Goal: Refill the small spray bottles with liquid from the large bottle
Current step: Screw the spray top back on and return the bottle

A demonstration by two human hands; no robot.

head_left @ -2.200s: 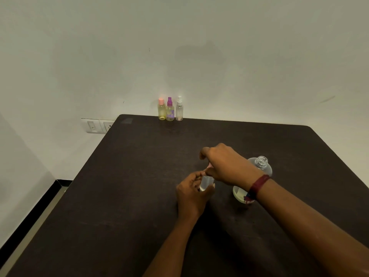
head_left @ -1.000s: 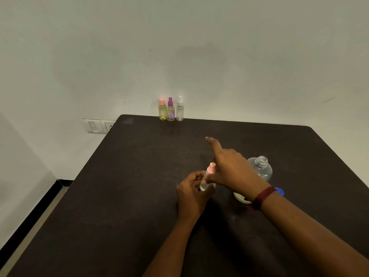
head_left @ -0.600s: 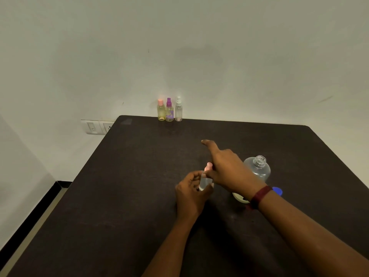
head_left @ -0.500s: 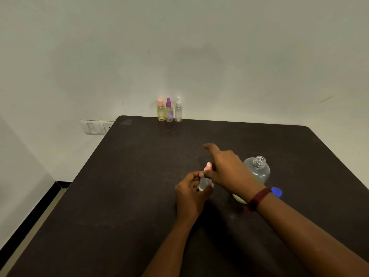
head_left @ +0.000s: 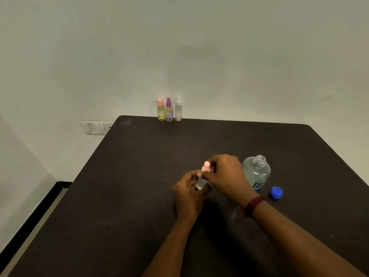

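A small clear spray bottle with a pink spray top stands upright on the dark table. My left hand is wrapped around its body. My right hand pinches the pink top from the right, fingers curled. Just right of my right hand stands the large clear bottle, uncapped, with its open neck up. Its blue cap lies on the table to its right.
Three small spray bottles stand in a row at the table's far edge against the wall: a yellow one with a pink top, a purple-topped one and a clear white-topped one. A wall socket sits left of the table.
My right index finger, stretched out forward before, has curled in onto the pink top. The left hand has kept its hold on the small bottle. The blue cap has come into sight.
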